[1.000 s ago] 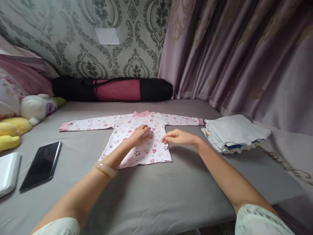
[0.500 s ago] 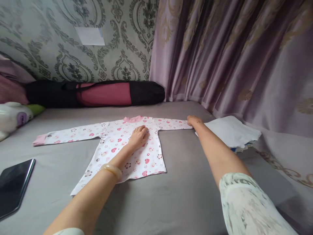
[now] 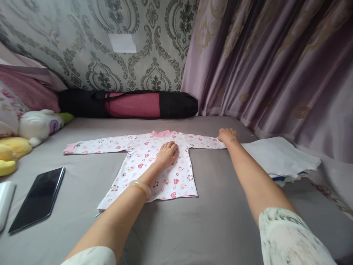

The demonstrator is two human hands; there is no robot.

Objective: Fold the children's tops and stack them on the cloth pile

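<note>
A small long-sleeved shirt (image 3: 143, 162), white with pink hearts and flowers and a pink collar, lies spread on the grey bed sheet (image 3: 220, 221). My left hand (image 3: 167, 154) rests flat on its chest, fingers stretched out. At the end of the right sleeve (image 3: 202, 141) is my right hand (image 3: 227, 135), its fingers curled round the cuff and hiding it. The left sleeve (image 3: 102, 144) lies straight out to the side, its pink cuff showing.
A stack of white cloth (image 3: 281, 156) lies to the right. On the left are a black phone (image 3: 38, 198), a white object (image 3: 5, 202) and plush toys (image 3: 40, 127). A black and red long bag (image 3: 132, 104) lies along the wall, beside purple curtains (image 3: 248, 62).
The view has turned a little to the left, so more plush toys and the white object show. Both hands keep their places on the shirt.
</note>
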